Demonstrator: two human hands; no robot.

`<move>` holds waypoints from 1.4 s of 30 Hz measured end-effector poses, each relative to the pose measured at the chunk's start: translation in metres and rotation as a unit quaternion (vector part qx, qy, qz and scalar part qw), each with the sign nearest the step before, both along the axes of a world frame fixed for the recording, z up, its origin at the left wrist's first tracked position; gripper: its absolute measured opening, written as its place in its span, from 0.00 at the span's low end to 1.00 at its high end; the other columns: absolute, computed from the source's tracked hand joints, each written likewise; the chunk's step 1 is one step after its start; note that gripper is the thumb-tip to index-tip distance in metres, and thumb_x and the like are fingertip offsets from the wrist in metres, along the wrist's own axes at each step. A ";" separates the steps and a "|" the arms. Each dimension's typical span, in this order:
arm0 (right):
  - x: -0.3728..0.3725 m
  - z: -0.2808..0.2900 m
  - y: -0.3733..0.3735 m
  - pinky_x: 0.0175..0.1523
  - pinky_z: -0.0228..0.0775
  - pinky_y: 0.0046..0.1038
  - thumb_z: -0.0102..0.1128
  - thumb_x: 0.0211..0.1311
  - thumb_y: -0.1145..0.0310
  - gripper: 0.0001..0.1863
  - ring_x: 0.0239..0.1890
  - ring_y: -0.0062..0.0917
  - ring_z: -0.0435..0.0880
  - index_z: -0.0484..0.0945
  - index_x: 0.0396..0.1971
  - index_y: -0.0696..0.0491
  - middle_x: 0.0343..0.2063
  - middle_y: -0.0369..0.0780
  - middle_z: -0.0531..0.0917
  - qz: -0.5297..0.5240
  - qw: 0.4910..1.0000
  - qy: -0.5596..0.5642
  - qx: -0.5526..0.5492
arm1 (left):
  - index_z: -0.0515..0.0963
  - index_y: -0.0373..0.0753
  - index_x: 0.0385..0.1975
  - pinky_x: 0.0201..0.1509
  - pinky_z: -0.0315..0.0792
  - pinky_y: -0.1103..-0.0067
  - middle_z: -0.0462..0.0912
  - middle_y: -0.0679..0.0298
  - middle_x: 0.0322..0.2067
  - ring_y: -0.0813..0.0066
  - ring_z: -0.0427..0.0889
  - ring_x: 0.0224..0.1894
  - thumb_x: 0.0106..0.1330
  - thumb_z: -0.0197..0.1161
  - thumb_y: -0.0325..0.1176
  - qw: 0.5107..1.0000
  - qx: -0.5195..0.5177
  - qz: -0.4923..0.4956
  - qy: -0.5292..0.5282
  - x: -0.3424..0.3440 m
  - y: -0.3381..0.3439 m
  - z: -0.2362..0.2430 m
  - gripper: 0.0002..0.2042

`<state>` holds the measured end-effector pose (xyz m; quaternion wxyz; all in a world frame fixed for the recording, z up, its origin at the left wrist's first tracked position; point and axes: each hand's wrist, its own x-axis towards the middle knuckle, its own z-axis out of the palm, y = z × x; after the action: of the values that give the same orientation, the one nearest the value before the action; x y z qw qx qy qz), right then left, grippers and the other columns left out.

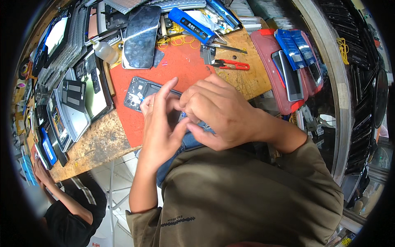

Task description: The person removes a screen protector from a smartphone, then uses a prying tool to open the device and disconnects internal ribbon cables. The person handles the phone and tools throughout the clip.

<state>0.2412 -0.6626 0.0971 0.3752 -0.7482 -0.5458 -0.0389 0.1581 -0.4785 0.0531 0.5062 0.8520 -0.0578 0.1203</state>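
My left hand (160, 127) is raised over the near edge of the red mat (127, 123), its index finger pointing up and its other fingers curled. Close against it, my right hand (220, 111) is closed in a pinch, thumb towards the left thumb. Whatever sits between the fingertips is mostly hidden; only a small bluish bit shows there. Behind my left hand lies an opened phone housing (135, 92), dark with camera cutouts, partly covered by my fingers. I cannot tell whether a hand touches it.
Beyond are a dark phone panel (142, 37), a blue electric screwdriver (191, 25), red-handled snips (232, 64) and a white squeeze bottle (105, 52). A red tray (263, 45) with phones stands right. Phone parts crowd the left, where another person's arm (68, 195) reaches the bench.
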 end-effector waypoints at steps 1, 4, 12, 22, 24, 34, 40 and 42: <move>0.000 -0.002 0.001 0.47 0.68 0.38 0.65 0.43 0.80 0.21 0.40 0.39 0.82 0.71 0.41 0.54 0.41 0.42 0.82 0.001 1.000 -0.002 0.009 | 0.70 0.40 0.69 0.69 0.57 0.57 0.81 0.64 0.37 0.56 0.78 0.50 0.50 0.83 0.31 0.998 0.056 0.022 -0.001 0.000 -0.002 0.000 0.42; 0.002 -0.005 0.001 0.44 0.68 0.37 0.62 0.43 0.83 0.22 0.36 0.38 0.82 0.70 0.42 0.55 0.38 0.41 0.81 0.015 1.000 0.019 0.008 | 0.77 0.41 0.54 0.63 0.60 0.58 0.80 0.64 0.35 0.57 0.78 0.49 0.57 0.79 0.29 0.983 0.168 0.076 0.008 -0.007 -0.007 0.006 0.25; 0.002 -0.008 -0.005 0.36 0.74 0.38 0.61 0.51 0.87 0.17 0.31 0.38 0.83 0.67 0.39 0.57 0.34 0.42 0.80 -0.020 0.995 0.100 0.004 | 0.81 0.38 0.35 0.72 0.60 0.54 0.79 0.59 0.35 0.57 0.78 0.52 0.64 0.70 0.30 0.943 0.330 0.029 -0.014 -0.016 -0.013 0.016 0.05; 0.016 -0.011 -0.013 0.33 0.75 0.39 0.68 0.63 0.81 0.13 0.29 0.41 0.85 0.70 0.39 0.57 0.28 0.43 0.80 -0.105 0.994 -0.030 -0.010 | 0.76 0.36 0.36 0.63 0.68 0.58 0.80 0.54 0.36 0.53 0.80 0.49 0.59 0.69 0.22 0.975 0.221 0.036 -0.012 -0.009 -0.002 0.010 0.08; 0.012 -0.011 -0.012 0.32 0.75 0.35 0.70 0.64 0.80 0.13 0.27 0.37 0.85 0.71 0.39 0.57 0.27 0.41 0.81 -0.094 0.995 -0.003 0.041 | 0.76 0.38 0.35 0.53 0.74 0.65 0.81 0.57 0.36 0.57 0.82 0.42 0.58 0.68 0.19 0.988 0.116 0.103 -0.017 -0.014 0.021 0.006 0.09; 0.002 -0.016 -0.002 0.40 0.76 0.47 0.63 0.62 0.82 0.14 0.36 0.51 0.86 0.68 0.41 0.57 0.31 0.45 0.80 -0.004 0.987 0.159 0.037 | 0.87 0.35 0.45 0.58 0.76 0.65 0.90 0.57 0.43 0.58 0.87 0.48 0.71 0.70 0.30 0.823 0.369 0.431 -0.028 -0.054 0.222 0.004 0.08; -0.003 -0.021 -0.002 0.36 0.77 0.38 0.64 0.62 0.85 0.12 0.31 0.42 0.85 0.70 0.37 0.57 0.30 0.43 0.80 -0.007 0.991 0.119 0.066 | 0.89 0.38 0.46 0.59 0.75 0.64 0.90 0.56 0.44 0.55 0.85 0.50 0.74 0.70 0.34 0.794 0.473 0.380 -0.016 -0.058 0.224 0.008 0.09; -0.002 -0.019 -0.002 0.36 0.77 0.38 0.64 0.62 0.86 0.12 0.31 0.42 0.84 0.70 0.37 0.57 0.30 0.44 0.80 0.014 0.993 0.090 0.074 | 0.89 0.38 0.45 0.57 0.75 0.63 0.89 0.56 0.42 0.55 0.85 0.48 0.75 0.68 0.34 0.791 0.481 0.372 -0.063 -0.053 0.206 0.012 0.08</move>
<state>0.2395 -0.6643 0.0781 0.4778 -0.7110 -0.5158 -0.0063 0.1050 -0.2724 0.0648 -0.0573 0.9317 0.1818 0.3093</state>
